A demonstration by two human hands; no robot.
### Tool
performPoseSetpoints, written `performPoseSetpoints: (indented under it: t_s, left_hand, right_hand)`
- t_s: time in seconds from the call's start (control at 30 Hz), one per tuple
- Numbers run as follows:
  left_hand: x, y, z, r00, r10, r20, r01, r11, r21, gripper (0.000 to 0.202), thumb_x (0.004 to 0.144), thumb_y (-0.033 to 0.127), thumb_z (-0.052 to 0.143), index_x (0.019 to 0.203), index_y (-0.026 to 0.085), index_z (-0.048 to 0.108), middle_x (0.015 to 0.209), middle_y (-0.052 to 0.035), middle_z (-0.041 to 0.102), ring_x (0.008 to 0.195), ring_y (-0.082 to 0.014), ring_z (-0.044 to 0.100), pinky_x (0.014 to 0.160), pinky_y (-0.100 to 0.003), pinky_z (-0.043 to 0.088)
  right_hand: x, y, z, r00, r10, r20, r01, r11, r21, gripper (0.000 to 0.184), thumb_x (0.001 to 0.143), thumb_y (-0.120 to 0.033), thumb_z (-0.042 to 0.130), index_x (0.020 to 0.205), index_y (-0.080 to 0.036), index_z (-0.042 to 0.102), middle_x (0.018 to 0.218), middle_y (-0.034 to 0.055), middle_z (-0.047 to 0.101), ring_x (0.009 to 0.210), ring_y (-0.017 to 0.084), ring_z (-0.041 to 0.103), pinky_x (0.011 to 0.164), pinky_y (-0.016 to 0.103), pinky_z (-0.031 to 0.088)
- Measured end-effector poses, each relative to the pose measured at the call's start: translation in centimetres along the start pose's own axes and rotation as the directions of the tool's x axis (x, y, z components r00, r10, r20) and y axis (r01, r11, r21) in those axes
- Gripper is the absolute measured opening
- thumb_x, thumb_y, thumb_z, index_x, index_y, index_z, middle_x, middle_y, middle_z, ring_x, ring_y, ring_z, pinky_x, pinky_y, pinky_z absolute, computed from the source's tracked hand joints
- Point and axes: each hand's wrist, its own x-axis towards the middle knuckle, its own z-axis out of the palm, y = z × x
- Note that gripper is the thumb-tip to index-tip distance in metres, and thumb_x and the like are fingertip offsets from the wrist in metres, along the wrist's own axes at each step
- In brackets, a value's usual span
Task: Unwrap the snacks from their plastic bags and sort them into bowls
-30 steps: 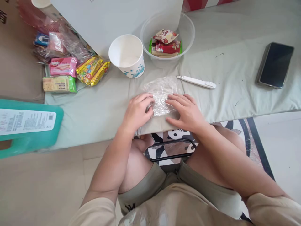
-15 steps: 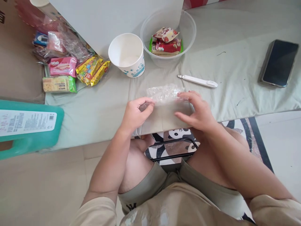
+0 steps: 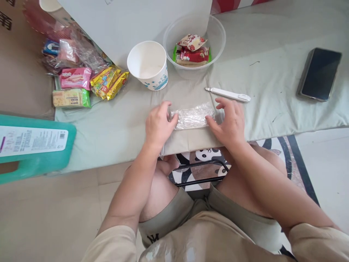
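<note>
A crinkled bundle of clear plastic wrap (image 3: 191,116) lies lengthwise on the cloth-covered table in front of me. At its left end is my left hand (image 3: 159,124), thumb and index finger apart, the thumb at the edge of the plastic. My right hand (image 3: 230,122) is at the other end, also open, its thumb at the plastic and its fingers raised beyond it. Whether anything is wrapped inside the bundle I cannot tell. Just beyond my right hand rests a slim white-handled tool (image 3: 228,94) with a short metal tip.
Behind the bundle stand a white paper cup (image 3: 149,65) and a clear plastic bowl (image 3: 218,47) holding wrapped snacks. Packaged snacks (image 3: 75,78) are piled at the left, above a teal container (image 3: 61,154). A phone (image 3: 319,74) lies at the right.
Both hands have shifted from the near side of the plastic wrap to its two ends. The plastic now lies slightly nearer me and looks more compact.
</note>
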Motion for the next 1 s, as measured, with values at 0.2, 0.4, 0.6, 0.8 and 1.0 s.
performPoseSetpoints:
  t_s: [0.2,0.4,0.6,0.8,1.0]
  left_hand:
    - [-0.3,-0.2,-0.1,0.976,0.206,0.073,-0.204,0.978,-0.035,0.024,0.086,0.015,0.062,0.106,0.022,0.074,0.101,-0.0072,0.077,0.104,-0.0279,0.068,0.098,-0.045,0.053]
    - [-0.3,0.0,-0.3,0.998,-0.054,0.015,0.054,0.845,-0.533,0.014,0.088,0.017,0.061,0.099,0.024,0.066,0.09,-0.0004,0.068,0.069,-0.0123,0.064,0.065,-0.026,0.053]
    - [-0.6,1.5,0.6,0.955,-0.245,-0.169,0.043,0.675,-0.737,0.011,0.094,0.025,0.061,0.098,0.026,0.05,0.094,-0.0002,0.059,0.072,-0.0105,0.067,0.069,-0.025,0.058]
    - [-1.7,2.3,1.2,0.994,-0.075,0.077,0.107,0.678,-0.727,0.044,0.086,0.037,0.071,0.124,0.026,0.051,0.13,-0.0094,0.065,0.088,-0.0145,0.071,0.073,-0.027,0.058]
    - [-0.3,0.8,-0.4,0.858,0.091,0.506,0.404,0.487,-0.774,0.034,0.08,0.047,0.077,0.096,0.018,0.067,0.079,-0.0023,0.069,0.067,-0.0142,0.065,0.062,-0.026,0.052]
  right_hand:
    - [-0.4,-1.0,0.0,0.991,-0.131,0.016,0.131,0.991,0.0,0.026,0.094,-0.024,0.058,0.117,-0.027,0.068,0.115,0.0102,0.067,0.104,0.03,0.063,0.098,0.052,0.049]
    - [-0.3,-0.6,-0.6,0.997,-0.02,-0.069,0.032,0.983,0.182,0.028,0.093,-0.03,0.059,0.121,-0.026,0.061,0.117,0.0112,0.063,0.114,0.031,0.062,0.096,0.052,0.054]
    - [-0.3,-0.9,0.9,0.954,0.144,0.262,-0.292,0.637,0.714,0.05,0.095,-0.063,0.058,0.13,-0.027,0.052,0.119,0.0105,0.069,0.105,0.024,0.072,0.087,0.042,0.062]
    - [0.7,-3.8,0.9,0.835,0.356,0.42,-0.54,0.378,0.752,0.036,0.083,-0.057,0.076,0.092,-0.024,0.065,0.085,0.0026,0.074,0.076,0.019,0.07,0.071,0.035,0.061]
    - [1.1,-4.5,-0.2,0.798,0.127,0.589,-0.58,0.426,0.694,0.026,0.083,-0.046,0.076,0.086,-0.022,0.068,0.066,-0.0021,0.067,0.057,0.014,0.061,0.054,0.028,0.051]
